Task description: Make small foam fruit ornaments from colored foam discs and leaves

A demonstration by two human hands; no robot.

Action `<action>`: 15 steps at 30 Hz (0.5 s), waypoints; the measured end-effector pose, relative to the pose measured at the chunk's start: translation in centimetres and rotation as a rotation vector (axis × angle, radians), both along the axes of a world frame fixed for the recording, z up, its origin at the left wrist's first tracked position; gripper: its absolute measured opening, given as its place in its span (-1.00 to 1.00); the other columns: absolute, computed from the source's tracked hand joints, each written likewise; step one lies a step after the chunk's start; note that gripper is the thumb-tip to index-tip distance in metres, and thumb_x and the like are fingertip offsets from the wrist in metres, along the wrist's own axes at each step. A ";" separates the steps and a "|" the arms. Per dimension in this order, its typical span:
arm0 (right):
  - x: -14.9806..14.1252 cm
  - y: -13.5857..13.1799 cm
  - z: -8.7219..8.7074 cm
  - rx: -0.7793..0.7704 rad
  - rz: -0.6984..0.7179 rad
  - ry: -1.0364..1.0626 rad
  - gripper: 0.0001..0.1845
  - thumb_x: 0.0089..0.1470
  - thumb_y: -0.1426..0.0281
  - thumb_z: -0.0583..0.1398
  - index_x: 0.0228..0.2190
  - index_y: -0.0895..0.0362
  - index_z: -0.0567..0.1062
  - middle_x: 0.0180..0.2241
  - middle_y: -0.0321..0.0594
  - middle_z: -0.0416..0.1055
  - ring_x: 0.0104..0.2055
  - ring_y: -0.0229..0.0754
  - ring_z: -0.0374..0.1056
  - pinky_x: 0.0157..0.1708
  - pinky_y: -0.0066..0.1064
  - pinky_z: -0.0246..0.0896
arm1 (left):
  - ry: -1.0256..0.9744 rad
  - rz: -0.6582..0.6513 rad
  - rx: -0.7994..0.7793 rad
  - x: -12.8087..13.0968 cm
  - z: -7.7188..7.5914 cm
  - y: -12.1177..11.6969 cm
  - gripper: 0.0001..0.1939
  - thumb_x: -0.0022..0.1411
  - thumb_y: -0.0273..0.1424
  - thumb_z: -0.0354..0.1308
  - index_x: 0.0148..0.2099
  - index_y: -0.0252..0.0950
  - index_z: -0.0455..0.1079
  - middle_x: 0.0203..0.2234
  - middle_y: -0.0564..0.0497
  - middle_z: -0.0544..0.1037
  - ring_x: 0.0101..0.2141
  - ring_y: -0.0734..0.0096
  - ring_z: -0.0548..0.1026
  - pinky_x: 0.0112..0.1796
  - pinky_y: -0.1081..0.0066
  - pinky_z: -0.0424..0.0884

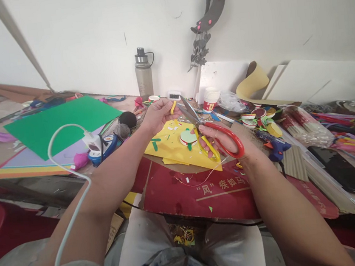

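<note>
My left hand (160, 114) pinches a small yellow strip (173, 107), likely paper or foam, between thumb and fingers. My right hand (212, 139) grips a pair of scissors (229, 137) with one red and one yellow handle loop. The scissor blades are parted and point up and left, close to the strip; whether they touch it I cannot tell. Below both hands lies a yellow sheet (166, 145). On it rest a round pale-green piece (187, 136) with a red-and-white rim and small dark-green cut pieces (156, 144).
A red printed board (178, 192) lines the table's front edge. Green sheet (64, 124), power strip (102, 150) and white cable (73, 204) are at left. A bottle (144, 75) and paper cups (211, 99) stand behind. A blue glue gun (275, 145) and a phone (345, 171) lie right.
</note>
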State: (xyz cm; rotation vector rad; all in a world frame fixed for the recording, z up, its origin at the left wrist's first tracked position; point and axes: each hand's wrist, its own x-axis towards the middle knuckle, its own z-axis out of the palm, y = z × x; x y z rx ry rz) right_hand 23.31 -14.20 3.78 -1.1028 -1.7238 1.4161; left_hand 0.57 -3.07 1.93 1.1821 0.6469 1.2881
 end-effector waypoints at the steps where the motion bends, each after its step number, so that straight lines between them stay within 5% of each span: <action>1: 0.0 0.0 0.0 0.001 -0.003 0.006 -0.49 0.08 -0.16 0.30 -0.29 0.02 0.45 -0.52 -0.34 0.37 -0.57 -0.24 0.28 -0.65 -0.41 0.17 | 0.000 -0.003 0.003 0.0 0.0 0.0 -0.77 0.31 -0.33 0.38 -0.28 -0.36 0.44 -0.46 0.04 0.62 -0.43 0.53 0.64 -0.30 0.53 0.58; 15: -0.1 0.2 -0.5 0.037 -0.011 -0.001 -0.44 0.11 -0.20 0.24 -0.25 0.04 0.46 -0.51 -0.32 0.39 -0.54 -0.22 0.32 -0.59 -0.37 0.33 | 0.013 -0.037 0.050 0.1 -0.3 0.0 -0.74 0.20 -0.32 0.47 -0.28 -0.39 0.50 -0.48 0.02 0.63 -0.44 0.51 0.64 -0.31 0.53 0.59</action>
